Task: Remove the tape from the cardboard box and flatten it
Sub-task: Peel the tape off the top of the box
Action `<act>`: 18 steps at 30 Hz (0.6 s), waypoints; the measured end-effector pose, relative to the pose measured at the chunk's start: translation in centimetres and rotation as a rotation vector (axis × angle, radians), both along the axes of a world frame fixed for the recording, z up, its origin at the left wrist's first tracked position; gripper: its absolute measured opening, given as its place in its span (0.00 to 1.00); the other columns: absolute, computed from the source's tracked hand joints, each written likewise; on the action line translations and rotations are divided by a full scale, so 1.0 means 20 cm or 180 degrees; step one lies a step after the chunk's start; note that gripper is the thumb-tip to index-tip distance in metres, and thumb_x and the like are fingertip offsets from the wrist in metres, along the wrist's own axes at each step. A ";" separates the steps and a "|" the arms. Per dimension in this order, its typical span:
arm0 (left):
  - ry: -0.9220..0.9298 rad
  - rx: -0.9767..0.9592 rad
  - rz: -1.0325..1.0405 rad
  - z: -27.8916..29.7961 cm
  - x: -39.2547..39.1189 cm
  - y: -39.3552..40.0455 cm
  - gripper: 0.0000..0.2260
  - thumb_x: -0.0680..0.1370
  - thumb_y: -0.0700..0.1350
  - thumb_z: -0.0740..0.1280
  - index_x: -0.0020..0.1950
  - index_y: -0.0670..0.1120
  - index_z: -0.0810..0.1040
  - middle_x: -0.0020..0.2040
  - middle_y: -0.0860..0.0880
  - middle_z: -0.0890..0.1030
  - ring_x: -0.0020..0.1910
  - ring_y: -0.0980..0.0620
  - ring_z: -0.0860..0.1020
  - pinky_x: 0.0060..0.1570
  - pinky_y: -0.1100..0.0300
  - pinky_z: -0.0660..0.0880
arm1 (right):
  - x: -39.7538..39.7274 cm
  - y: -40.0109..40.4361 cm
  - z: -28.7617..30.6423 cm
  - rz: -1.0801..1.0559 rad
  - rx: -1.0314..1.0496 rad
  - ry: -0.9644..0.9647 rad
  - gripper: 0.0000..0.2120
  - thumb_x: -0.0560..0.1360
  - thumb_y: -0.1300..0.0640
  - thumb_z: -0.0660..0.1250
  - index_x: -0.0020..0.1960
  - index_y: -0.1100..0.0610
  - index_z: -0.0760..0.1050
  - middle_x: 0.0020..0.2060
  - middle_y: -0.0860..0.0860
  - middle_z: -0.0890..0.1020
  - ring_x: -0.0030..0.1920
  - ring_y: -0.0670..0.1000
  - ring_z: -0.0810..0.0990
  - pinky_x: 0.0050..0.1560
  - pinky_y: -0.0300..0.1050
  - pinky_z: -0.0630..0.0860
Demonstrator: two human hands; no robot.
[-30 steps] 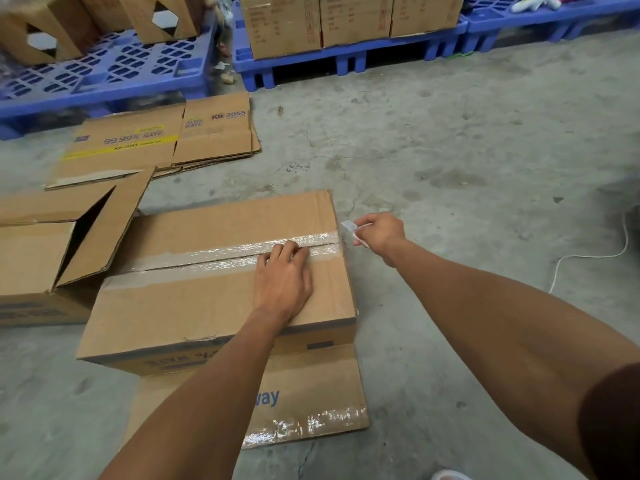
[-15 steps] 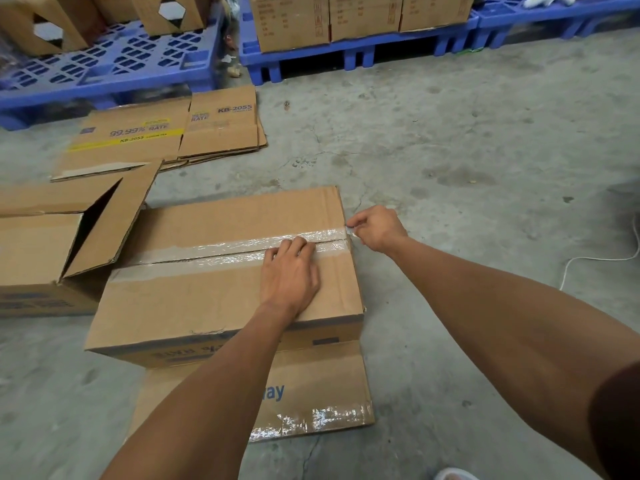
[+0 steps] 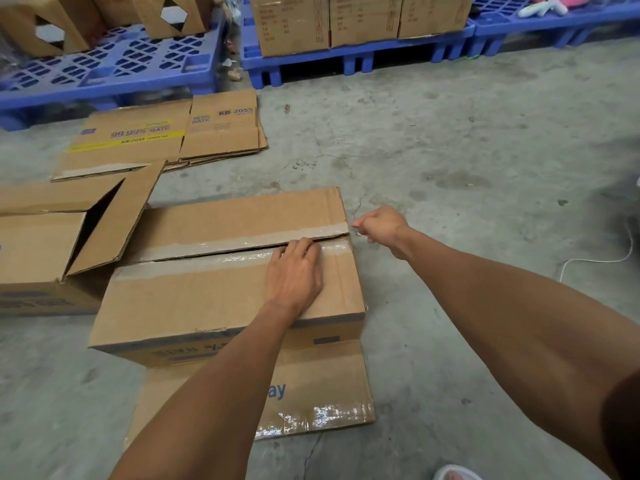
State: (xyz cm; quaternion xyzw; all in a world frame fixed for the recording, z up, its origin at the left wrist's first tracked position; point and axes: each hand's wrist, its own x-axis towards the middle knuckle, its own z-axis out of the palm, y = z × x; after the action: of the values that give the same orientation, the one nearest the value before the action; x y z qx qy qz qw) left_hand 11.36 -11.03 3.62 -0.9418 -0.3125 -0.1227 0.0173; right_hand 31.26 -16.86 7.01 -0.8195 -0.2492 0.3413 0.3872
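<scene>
Head view: left hand (image 3: 294, 275) flat on cardboard box (image 3: 221, 299) seam; right hand (image 3: 379, 225) pinches tape (image 3: 355, 226) at right edge.

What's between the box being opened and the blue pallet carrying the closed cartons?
Head view: only bare concrete floor between the cardboard box and the blue pallet; flattened cartons lie off to the left.
</scene>
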 end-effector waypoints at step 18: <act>0.0263 -0.2027 0.0440 0.23 0.18 0.15 0.24 0.73 0.56 0.73 0.66 0.49 0.76 0.67 0.50 0.76 0.70 0.47 0.69 0.65 0.52 0.60 | -0.02 -0.06 0.02 0.0636 -0.0233 -0.1194 0.17 0.72 0.60 0.66 0.33 0.39 0.80 0.36 0.37 0.80 0.45 0.48 0.80 0.55 0.51 0.80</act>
State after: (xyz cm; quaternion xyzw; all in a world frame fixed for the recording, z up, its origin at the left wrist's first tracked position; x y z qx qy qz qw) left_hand 14.89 -8.08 8.24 -0.8807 -0.3974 0.0210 -0.2571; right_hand 30.92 -18.15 7.36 -0.8533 -0.3843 0.2283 0.2683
